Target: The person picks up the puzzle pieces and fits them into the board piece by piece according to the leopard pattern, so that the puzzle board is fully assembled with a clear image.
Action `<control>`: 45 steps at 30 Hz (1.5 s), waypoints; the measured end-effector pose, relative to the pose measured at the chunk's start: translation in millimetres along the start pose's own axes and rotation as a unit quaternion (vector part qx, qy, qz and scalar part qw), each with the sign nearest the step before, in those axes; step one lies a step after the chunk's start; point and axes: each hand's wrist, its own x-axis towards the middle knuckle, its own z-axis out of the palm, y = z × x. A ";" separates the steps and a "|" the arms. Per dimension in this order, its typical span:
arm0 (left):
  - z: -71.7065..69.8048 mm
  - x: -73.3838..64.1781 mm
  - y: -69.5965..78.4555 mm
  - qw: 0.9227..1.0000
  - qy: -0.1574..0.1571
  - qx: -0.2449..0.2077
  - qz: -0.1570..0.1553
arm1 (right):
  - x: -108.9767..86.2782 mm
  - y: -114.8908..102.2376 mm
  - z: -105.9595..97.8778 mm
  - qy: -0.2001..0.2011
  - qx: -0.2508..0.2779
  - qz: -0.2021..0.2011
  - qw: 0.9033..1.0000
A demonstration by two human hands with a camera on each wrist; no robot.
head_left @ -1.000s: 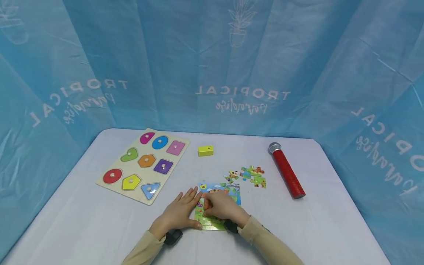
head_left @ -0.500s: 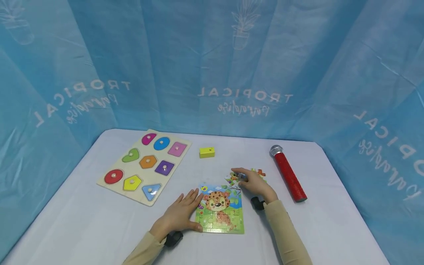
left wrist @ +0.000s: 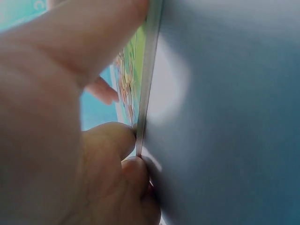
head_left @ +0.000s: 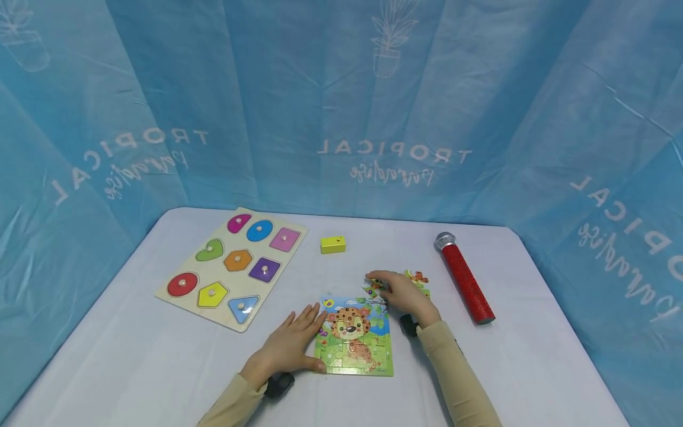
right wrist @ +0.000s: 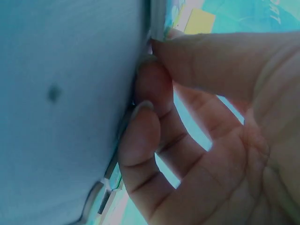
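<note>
My left hand [head_left: 292, 342] lies with spread, straight fingers along the left edge of a square jigsaw puzzle [head_left: 354, 338] showing a leopard cub. In the left wrist view, the thumb [left wrist: 84, 33] rests over the puzzle's edge [left wrist: 149, 79]. My right hand [head_left: 404, 293] is just beyond the puzzle's upper right corner, with bent fingers over loose puzzle pieces [head_left: 418, 277]. Its thumb and fingertips come together low at the tabletop, pinching at a puzzle piece [head_left: 370, 291]; the hand covers most of that grip. In the right wrist view, more fingers [right wrist: 140, 136] curl beside the thumb.
A pegged shape board [head_left: 213, 273] with coloured shapes lies at the left of the white table [head_left: 133, 367]. A yellow block [head_left: 333, 245] sits farther back. To the right lies a red toy microphone [head_left: 466, 279]. Blue curtains [head_left: 341, 107] surround the table's back and sides.
My right hand has left the puzzle, reached up and right to the loose pieces, then shifted slightly left. The leopard picture is now uncovered. My left hand stays at the puzzle's edge.
</note>
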 end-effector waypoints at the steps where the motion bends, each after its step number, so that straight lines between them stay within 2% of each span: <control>1: 0.1 -0.1 0.1 1.000 0.000 -0.001 0.000 | 0.0 0.0 0.3 0.005 -0.004 0.002 1.000; 7: -0.2 0.2 0.3 1.000 0.002 0.001 0.000 | 0.4 -1.3 0.6 0.027 -0.025 0.045 0.998; 16: 0.4 0.1 -0.5 1.000 0.001 -0.002 0.000 | -4.9 -2.8 -3.6 0.028 -0.016 0.160 0.987; 19: 1.5 0.6 -1.1 1.000 0.002 0.000 0.001 | -7.0 -2.5 -6.2 0.035 -0.003 0.174 0.984; 23: 1.8 0.8 -1.1 1.000 0.002 -0.004 0.001 | -8.7 -3.1 -10.2 0.053 0.014 0.169 0.984; 27: 1.7 0.3 -1.1 1.000 0.002 -0.007 0.001 | -9.7 -12.3 -13.7 0.065 0.044 0.140 0.987; 29: 1.9 0.3 -1.4 1.000 0.003 -0.006 0.002 | -10.3 -20.8 -13.2 0.055 0.059 0.108 0.991; 33: 2.9 1.1 -2.2 1.000 0.003 -0.004 0.000 | -12.0 -44.0 -4.3 -0.012 0.079 0.016 0.997; 37: 4.3 3.0 -3.1 1.000 0.006 -0.005 0.002 | -13.1 -66.0 10.9 -0.088 0.078 -0.058 0.991; 40: 4.6 3.5 -3.6 1.000 0.008 -0.003 0.007 | -13.8 -76.5 22.0 -0.110 0.057 -0.085 0.989; 45: 3.0 2.3 -3.4 1.000 0.007 0.003 0.008 | -15.2 -83.5 34.6 -0.116 0.020 -0.090 0.989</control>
